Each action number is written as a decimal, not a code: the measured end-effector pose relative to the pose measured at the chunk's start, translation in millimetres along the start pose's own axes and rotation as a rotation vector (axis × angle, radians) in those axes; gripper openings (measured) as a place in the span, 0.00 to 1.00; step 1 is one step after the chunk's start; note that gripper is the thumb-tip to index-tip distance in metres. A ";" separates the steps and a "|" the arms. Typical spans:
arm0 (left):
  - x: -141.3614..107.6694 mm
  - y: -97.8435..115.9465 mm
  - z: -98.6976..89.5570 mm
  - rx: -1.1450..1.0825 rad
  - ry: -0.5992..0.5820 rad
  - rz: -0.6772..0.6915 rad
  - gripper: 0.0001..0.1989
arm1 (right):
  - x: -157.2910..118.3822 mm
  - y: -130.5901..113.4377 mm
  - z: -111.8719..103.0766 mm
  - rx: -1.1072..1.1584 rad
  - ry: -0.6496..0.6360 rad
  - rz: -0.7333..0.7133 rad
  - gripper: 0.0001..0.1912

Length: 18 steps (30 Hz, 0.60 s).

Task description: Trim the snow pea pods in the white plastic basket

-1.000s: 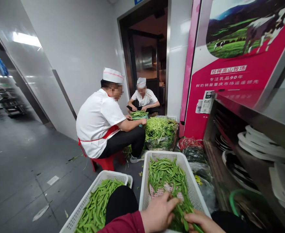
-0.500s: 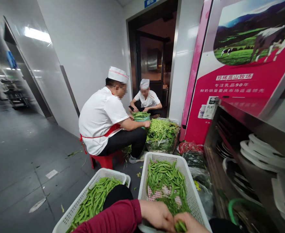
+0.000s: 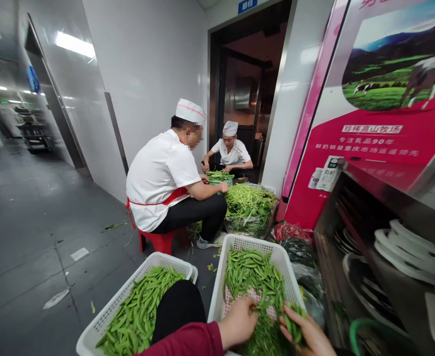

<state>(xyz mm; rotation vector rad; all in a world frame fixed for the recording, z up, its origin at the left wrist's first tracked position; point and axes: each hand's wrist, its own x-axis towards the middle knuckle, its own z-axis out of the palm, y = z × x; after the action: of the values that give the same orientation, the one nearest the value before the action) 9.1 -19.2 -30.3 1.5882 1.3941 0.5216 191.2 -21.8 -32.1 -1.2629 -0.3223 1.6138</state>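
My left hand (image 3: pixel 239 317), six o'clock: fingertips pinched together, contents unclear, over white basket (image 3: pixel 256 242). My right hand (image 3: pixel 309 330), five o'clock: fingers gripping green pods (image 3: pixel 295 319).

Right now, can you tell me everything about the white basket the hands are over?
The white basket looks like plastic: oblong, upright, its walls full of holes. Green pods lie heaped at the far end, thin green scraps nearer, a pinkish patch of its bottom between. The left hand and right hand are over its near part; whether they touch it is unclear. What it stands on is hidden.
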 end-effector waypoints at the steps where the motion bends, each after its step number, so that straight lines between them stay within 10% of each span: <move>1: 4.1 3.5 7.9 -0.149 0.017 -0.064 0.17 | -1.2 6.4 7.5 -0.021 -0.026 0.041 0.20; 8: 17.4 6.3 46.0 -0.381 0.078 -0.135 0.20 | -8.2 27.6 60.0 -0.094 -0.129 0.217 0.23; 18: 7.1 17.1 26.8 -0.369 0.109 -0.096 0.15 | -27.0 16.8 86.5 -0.103 -0.267 0.246 0.34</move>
<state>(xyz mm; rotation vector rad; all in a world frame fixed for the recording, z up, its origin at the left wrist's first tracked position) 41.7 -20.9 -30.5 1.2067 1.3553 0.7679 107.7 -20.9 7.1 -1.1998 -0.4332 2.0050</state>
